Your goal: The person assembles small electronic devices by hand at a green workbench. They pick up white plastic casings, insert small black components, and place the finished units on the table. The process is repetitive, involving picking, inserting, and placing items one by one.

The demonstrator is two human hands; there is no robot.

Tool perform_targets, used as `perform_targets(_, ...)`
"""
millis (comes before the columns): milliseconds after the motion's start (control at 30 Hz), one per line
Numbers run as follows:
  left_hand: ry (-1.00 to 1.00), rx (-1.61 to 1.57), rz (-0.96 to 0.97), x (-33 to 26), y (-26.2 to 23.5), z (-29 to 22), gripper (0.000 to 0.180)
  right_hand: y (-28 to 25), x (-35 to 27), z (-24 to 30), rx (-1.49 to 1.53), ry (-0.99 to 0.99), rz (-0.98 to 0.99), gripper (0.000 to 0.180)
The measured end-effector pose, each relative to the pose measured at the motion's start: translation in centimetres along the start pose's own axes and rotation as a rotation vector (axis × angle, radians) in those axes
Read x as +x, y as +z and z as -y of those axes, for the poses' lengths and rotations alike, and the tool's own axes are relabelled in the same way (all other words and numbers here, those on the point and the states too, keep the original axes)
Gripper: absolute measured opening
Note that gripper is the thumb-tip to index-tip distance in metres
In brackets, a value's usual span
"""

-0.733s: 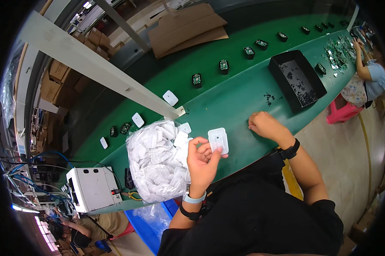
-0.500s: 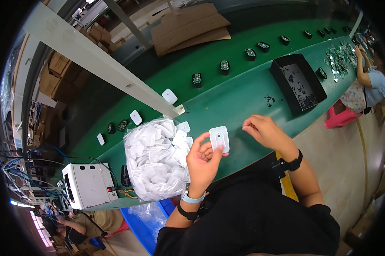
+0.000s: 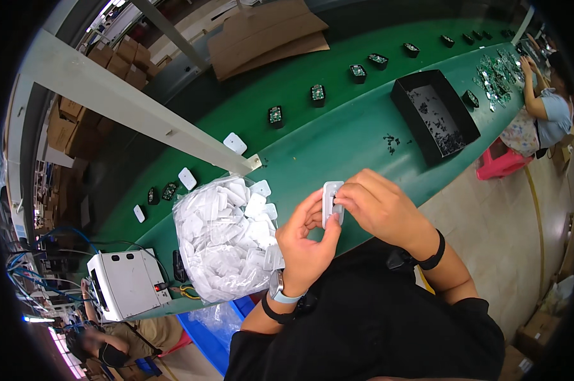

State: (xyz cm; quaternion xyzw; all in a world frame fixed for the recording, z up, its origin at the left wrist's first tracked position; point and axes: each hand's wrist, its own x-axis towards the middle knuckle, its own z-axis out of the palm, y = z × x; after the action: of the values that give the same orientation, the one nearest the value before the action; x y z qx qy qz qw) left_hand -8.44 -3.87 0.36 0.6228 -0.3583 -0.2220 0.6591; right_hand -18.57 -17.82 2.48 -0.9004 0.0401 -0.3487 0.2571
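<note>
My left hand [image 3: 307, 241] is closed round the edges of a white plastic cover [image 3: 328, 208], held up above the front of the green bench and tilted so it looks narrow. Pinched fingertips of my right hand [image 3: 379, 206] meet the face of that cover near its middle. Whatever sits between those fingertips is too small to make out. Left of my hands, a clear plastic bag [image 3: 220, 247] bulges with many more white covers, and a few loose white covers [image 3: 256, 204] spill from its mouth.
Small black parts [image 3: 391, 143] lie scattered beside a black open box [image 3: 449, 120]. Black housings with circuit boards [image 3: 317, 95] line the green conveyor beyond. A white post [image 3: 153, 114] rises behind the bag. A white machine [image 3: 127, 279] stands left; a co-worker [image 3: 547, 108] sits far right.
My right hand has moved left onto the cover, its fingertips now touching it. The cover has been turned more edge-on. The whole view has shifted slightly.
</note>
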Motion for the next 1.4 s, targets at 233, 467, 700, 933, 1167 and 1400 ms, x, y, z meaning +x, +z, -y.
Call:
perform_targets(233,-0.063,-0.098,0.036,0.4,-0.1,0.7,0.044,0.2,0.1,-0.8,0.170,0.173,-0.010,0.019)
perform_targets(467,-0.352,-0.423,0.054,0.3,-0.8,0.0,0.033,-0.9,0.5,0.0,0.922,0.736,0.131,0.022)
perform_targets(700,-0.375,-0.415,-0.029,-0.8,-0.6,0.1,0.024,-0.1,-0.3,0.9,0.894,0.784,0.109,0.021)
perform_targets(933,-0.511,-0.539,0.110,-1.2,-1.1,1.4,0.018,2.4,-4.7,-0.4,1.017,0.298,-0.017,0.053)
perform_targets(1167,-0.645,-0.616,0.193,-2.0,-2.3,2.0,0.029,5.6,-6.4,0.0,1.429,0.604,0.038,0.059)
perform_targets(1400,-0.442,-0.214,0.355,-1.7,-13.5,2.7,0.034,5.8,-5.8,-1.5,1.389,0.676,-0.128,0.069)
